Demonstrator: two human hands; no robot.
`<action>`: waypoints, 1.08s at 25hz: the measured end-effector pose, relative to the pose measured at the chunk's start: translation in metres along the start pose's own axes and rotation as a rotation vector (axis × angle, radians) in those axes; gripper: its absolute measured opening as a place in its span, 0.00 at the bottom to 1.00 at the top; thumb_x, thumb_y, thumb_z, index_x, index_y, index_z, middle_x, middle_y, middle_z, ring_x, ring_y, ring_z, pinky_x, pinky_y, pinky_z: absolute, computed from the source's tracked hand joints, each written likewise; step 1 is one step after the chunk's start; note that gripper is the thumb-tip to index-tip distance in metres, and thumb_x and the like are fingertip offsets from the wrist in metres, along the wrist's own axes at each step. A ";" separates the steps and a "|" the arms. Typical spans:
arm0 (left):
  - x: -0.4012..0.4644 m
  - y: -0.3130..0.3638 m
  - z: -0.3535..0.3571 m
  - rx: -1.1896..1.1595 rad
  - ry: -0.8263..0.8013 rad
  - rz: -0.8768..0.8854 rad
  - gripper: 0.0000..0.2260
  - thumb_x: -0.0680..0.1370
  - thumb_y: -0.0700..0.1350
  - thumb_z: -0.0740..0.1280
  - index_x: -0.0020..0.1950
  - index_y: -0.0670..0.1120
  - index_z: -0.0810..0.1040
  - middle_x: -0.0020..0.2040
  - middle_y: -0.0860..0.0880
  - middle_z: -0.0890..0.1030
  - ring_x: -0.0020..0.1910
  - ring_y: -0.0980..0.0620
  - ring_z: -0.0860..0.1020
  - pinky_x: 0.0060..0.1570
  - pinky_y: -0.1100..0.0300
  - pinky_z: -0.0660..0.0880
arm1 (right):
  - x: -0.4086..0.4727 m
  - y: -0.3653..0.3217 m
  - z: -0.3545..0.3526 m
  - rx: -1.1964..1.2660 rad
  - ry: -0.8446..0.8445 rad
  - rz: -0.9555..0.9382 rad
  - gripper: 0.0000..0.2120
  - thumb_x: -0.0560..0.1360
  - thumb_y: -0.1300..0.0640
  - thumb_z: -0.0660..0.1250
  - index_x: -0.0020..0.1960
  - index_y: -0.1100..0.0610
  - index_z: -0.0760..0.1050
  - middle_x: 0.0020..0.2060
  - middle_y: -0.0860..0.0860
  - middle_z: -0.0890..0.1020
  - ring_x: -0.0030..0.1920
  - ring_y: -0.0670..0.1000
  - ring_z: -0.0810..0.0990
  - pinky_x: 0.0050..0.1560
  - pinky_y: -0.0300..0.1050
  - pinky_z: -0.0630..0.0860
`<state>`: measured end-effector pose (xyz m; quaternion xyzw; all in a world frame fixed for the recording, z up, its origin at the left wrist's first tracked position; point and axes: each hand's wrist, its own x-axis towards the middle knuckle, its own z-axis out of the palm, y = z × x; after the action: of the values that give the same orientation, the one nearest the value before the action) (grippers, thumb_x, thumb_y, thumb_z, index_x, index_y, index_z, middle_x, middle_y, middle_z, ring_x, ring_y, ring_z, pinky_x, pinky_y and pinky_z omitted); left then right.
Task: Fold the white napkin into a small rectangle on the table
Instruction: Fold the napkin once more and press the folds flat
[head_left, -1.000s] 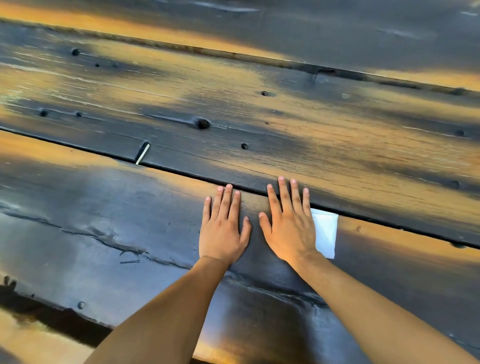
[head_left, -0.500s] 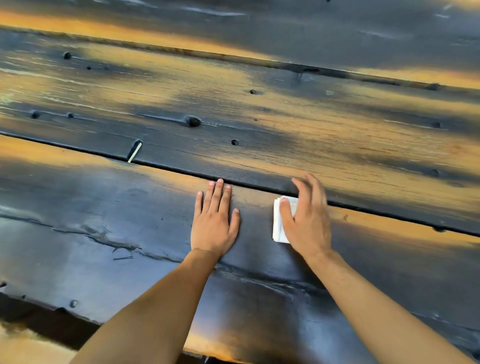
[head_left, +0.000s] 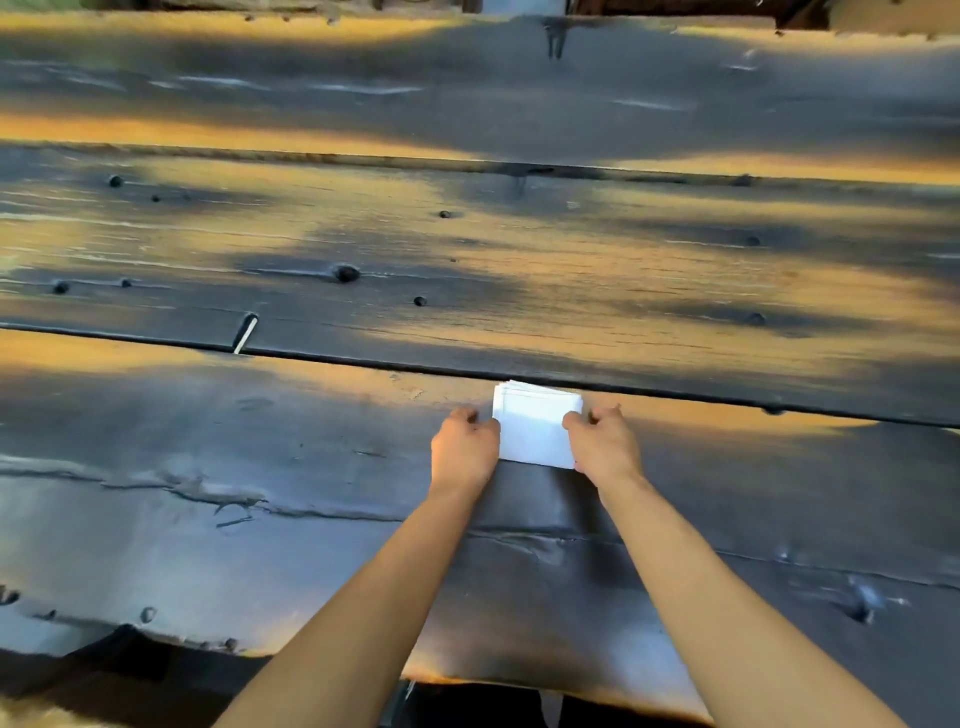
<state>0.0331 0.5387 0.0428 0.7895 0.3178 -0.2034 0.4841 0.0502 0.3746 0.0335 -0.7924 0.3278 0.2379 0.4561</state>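
The white napkin (head_left: 535, 426) lies folded into a small thick rectangle on the dark wooden table (head_left: 260, 467), just on the near side of a gap between planks. My left hand (head_left: 464, 451) pinches its left edge with curled fingers. My right hand (head_left: 602, 444) pinches its right edge the same way. The layered fold edges show at the napkin's far side. Both forearms reach in from the bottom of the view.
The table is made of wide dark planks with knots, nail holes and long gaps (head_left: 363, 364). A small pale sliver (head_left: 245, 335) sticks up from the plank gap at the left. The table's near edge (head_left: 156, 636) runs along the bottom left.
Both hands lay flat a second ago, the right one on the napkin. Now both have curled and hold the folded napkin's two side edges, and more of the far table shows.
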 end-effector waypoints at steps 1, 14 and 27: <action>0.001 0.002 0.001 -0.050 -0.009 -0.041 0.02 0.76 0.46 0.63 0.46 0.50 0.75 0.41 0.51 0.78 0.44 0.42 0.78 0.52 0.47 0.78 | 0.000 0.002 0.000 0.059 -0.030 0.032 0.19 0.70 0.44 0.63 0.52 0.58 0.73 0.48 0.55 0.79 0.49 0.57 0.81 0.53 0.55 0.81; -0.050 -0.023 0.008 -0.339 -0.251 -0.361 0.03 0.76 0.41 0.71 0.45 0.43 0.79 0.39 0.44 0.78 0.32 0.49 0.74 0.32 0.59 0.70 | -0.055 0.058 -0.044 0.408 -0.122 0.232 0.08 0.75 0.64 0.69 0.36 0.59 0.79 0.31 0.55 0.77 0.31 0.51 0.72 0.34 0.42 0.70; -0.128 0.036 0.136 -0.364 -0.370 -0.266 0.05 0.79 0.38 0.68 0.54 0.39 0.80 0.44 0.42 0.85 0.42 0.44 0.84 0.48 0.52 0.82 | -0.038 0.141 -0.195 0.460 -0.154 0.090 0.09 0.78 0.65 0.65 0.51 0.55 0.82 0.46 0.55 0.85 0.43 0.52 0.82 0.46 0.45 0.78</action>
<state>-0.0351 0.3663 0.0851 0.5906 0.3560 -0.3452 0.6366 -0.0637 0.1633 0.0711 -0.6318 0.3725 0.2368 0.6372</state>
